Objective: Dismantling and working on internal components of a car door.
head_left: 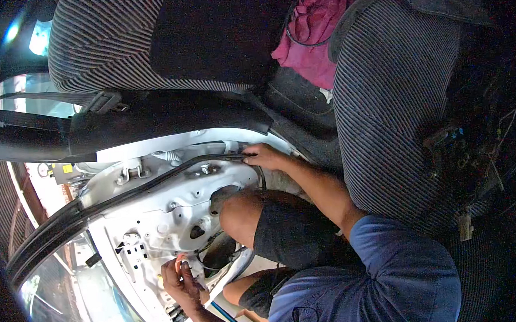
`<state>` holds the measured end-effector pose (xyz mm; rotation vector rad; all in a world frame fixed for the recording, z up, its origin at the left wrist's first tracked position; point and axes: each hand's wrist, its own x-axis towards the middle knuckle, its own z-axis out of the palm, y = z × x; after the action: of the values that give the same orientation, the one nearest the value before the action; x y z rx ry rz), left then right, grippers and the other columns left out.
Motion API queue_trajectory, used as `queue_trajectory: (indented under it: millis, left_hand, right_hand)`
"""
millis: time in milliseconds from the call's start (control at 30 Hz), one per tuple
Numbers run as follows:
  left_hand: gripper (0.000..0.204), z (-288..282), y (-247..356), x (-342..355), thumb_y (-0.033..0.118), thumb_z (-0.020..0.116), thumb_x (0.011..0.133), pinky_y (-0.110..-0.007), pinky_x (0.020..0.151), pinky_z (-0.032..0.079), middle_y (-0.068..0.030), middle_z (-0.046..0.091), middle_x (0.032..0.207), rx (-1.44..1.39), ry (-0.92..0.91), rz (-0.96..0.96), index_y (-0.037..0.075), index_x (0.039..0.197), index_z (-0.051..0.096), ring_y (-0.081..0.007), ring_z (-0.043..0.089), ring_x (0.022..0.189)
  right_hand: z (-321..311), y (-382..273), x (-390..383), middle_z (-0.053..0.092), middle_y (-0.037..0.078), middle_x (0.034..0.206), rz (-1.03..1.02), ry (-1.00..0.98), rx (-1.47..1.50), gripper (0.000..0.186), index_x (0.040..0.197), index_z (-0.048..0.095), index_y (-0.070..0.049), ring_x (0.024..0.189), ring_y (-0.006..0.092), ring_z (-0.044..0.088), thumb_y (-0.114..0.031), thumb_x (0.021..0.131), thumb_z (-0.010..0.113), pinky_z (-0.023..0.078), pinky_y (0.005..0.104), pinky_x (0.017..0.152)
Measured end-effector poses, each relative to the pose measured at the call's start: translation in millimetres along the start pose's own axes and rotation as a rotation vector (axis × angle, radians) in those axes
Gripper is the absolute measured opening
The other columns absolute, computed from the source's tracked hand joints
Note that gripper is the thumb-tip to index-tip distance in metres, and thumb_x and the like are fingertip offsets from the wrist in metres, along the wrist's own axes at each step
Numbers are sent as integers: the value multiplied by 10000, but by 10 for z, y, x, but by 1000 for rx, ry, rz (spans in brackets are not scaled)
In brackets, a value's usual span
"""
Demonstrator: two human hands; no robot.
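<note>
A bare white car door (162, 229) stands open beside me, its inner metal with holes and brackets exposed. A black rubber door seal (154, 181) curves along its edge. My right hand (262, 157) reaches to the end of that strip, fingertips closed on it near the door's hinge-side corner. Lower down, my left hand (183, 284) is held in front of the door panel with curled fingers. Between them shows a small orange piece (180, 262), too little visible to name. My bare knee (240, 217) rests near a large opening in the panel.
Striped fabric seats (395, 107) fill the right and the top left. A crumpled pink cloth (312, 33) lies between them. A seat belt buckle (104, 102) hangs by the black pillar trim (168, 126). The door's window glass (72, 293) is at lower left.
</note>
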<state>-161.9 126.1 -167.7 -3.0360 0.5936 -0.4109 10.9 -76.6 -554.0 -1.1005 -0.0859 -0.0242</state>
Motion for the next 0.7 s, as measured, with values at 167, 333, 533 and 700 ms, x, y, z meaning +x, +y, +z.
queue_trajectory:
  millis: [167,333,533,700]
  left_hand:
    - [202,12,21,-8,82,647,887,-357,771,468,-119,627,978,12,-7,3,27,1081,658,-267,580,833]
    - [202,36,64,13,93,654,890,-360,755,473,-120,630,973,6,-9,-11,30,1082,664,-267,586,817]
    - [211,80,106,60,91,652,896,-361,743,480,-117,638,962,-34,-18,43,38,1098,674,-270,597,808]
    - [211,84,120,69,90,647,902,-360,744,483,-115,643,957,-30,-37,43,43,1105,682,-270,604,810]
  right_hand:
    - [40,-72,57,677,53,951,-9,-1,-54,290,1111,668,5,851,178,571,-162,884,602,459,330,802]
    - [29,-124,46,675,63,961,-16,2,-109,275,1099,669,0,857,198,575,-151,879,600,462,342,803]
    - [-7,-176,49,672,75,973,-24,5,-173,259,1083,671,-7,864,223,580,-137,872,597,466,358,803]
    - [-8,-175,-32,669,85,982,-35,0,-222,246,1071,673,-13,870,243,584,-125,866,595,470,371,803]
